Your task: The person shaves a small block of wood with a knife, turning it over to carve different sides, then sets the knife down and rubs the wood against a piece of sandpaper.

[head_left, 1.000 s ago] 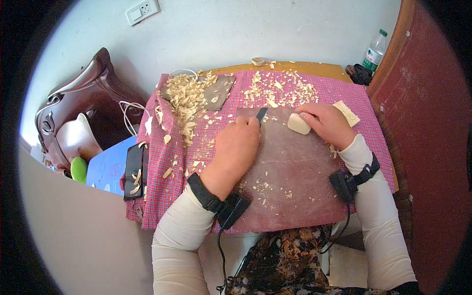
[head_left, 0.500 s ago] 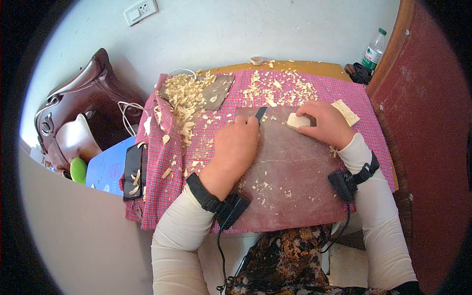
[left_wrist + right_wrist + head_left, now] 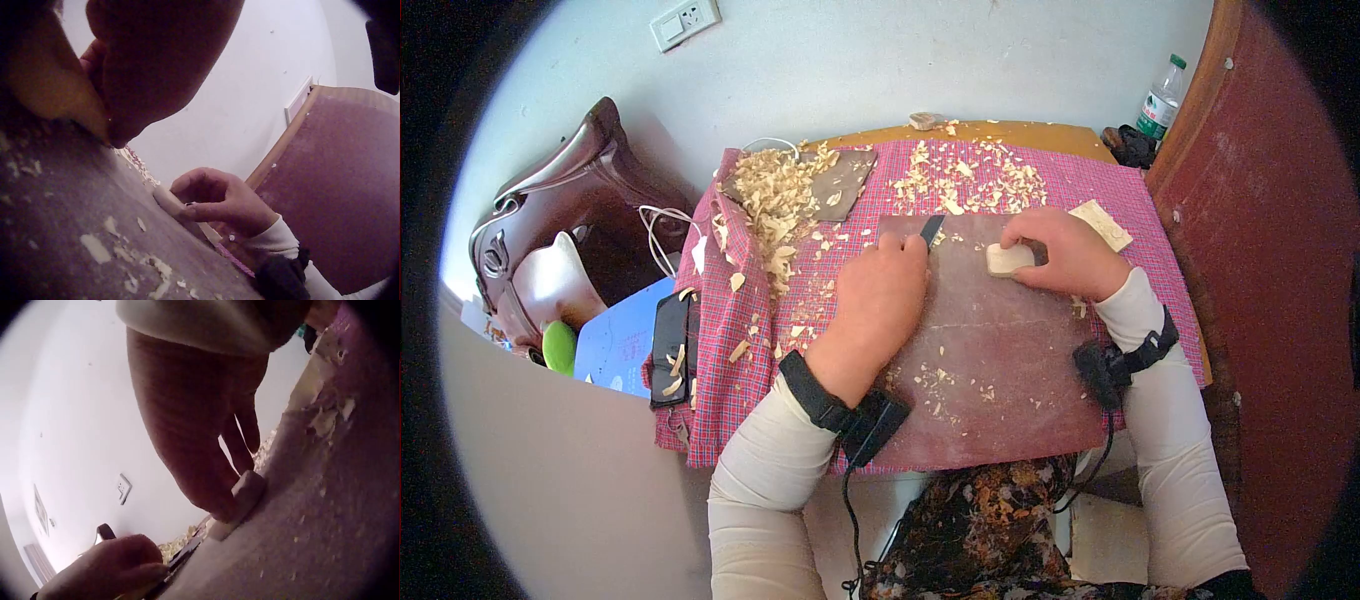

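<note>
My right hand (image 3: pixel 1068 255) pinches a small pale wooden block (image 3: pixel 1005 262) between thumb and fingers, low over the far right part of a reddish-brown sheet (image 3: pixel 1000 370). In the right wrist view the block (image 3: pixel 250 487) sits right at the sheet's surface under the fingertips. To the left, my left hand (image 3: pixel 880 300) rests on the sheet's edge with curled fingers round a knife, whose dark blade (image 3: pixel 933 230) points away past the knuckles. Its handle is hidden in the hand. Fine wood chips (image 3: pixel 940 385) lie on the sheet nearer the body.
A heap of wood shavings (image 3: pixel 775 195) covers the back left of the checked cloth (image 3: pixel 1100 185), beside a dark square sheet (image 3: pixel 845 185). Behind the right hand lies a flat pale wood piece (image 3: pixel 1103 225). A phone (image 3: pixel 670 345) lies at the left edge; a bottle (image 3: pixel 1162 100) stands back right.
The right hand has turned the wooden block, so its broad face no longer shows and its side does. The left hand with the knife has stayed in place.
</note>
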Demonstrator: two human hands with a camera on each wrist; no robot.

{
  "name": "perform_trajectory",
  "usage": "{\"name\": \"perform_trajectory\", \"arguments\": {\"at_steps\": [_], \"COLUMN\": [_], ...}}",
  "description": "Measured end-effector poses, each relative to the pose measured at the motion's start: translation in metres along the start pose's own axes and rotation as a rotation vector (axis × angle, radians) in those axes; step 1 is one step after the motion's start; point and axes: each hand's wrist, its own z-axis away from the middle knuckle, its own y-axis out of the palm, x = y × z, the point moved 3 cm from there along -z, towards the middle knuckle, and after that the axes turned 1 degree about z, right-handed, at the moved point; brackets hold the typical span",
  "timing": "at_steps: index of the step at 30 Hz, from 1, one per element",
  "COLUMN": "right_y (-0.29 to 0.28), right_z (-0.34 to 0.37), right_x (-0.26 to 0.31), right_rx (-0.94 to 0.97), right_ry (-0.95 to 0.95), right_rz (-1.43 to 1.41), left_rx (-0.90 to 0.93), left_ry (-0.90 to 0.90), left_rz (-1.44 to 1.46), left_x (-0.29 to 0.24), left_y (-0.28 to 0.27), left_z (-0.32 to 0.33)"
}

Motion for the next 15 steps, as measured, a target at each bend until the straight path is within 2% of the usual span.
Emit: {"name": "perform_trajectory", "arguments": {"at_steps": [1, 3, 6, 7, 9, 15], "right_y": [-0.005, -0.012, -0.013, -0.008, 0.001, -0.006], "right_z": [0.001, 0.005, 0.005, 0.005, 0.002, 0.004], "right_x": [0.002, 0.000, -0.003, -0.005, -0.004, 0.001], "right_rx": [0.000, 0.107, 0.134, 0.134, 0.015, 0.076], "right_ry": [0.002, 0.146, 0.159, 0.159, -0.019, 0.034], "right_rz": [-0.001, -0.093, -0.108, -0.108, -0.035, -0.073], "left_rx": [0.002, -0.006, -0.013, -0.012, -0.016, -0.011], "left_ry": [0.000, 0.008, 0.015, 0.015, 0.012, 0.015], "left_rz": [-0.008, -0.001, 0.005, 0.005, 0.007, 0.013], "left_x": [0.000, 0.000, 0.000, 0.000, 0.000, -0.001], "left_y": [0.000, 0.000, -0.001, -0.002, 0.000, -0.002], "left_z": [0.000, 0.000, 0.001, 0.001, 0.001, 0.002]}}
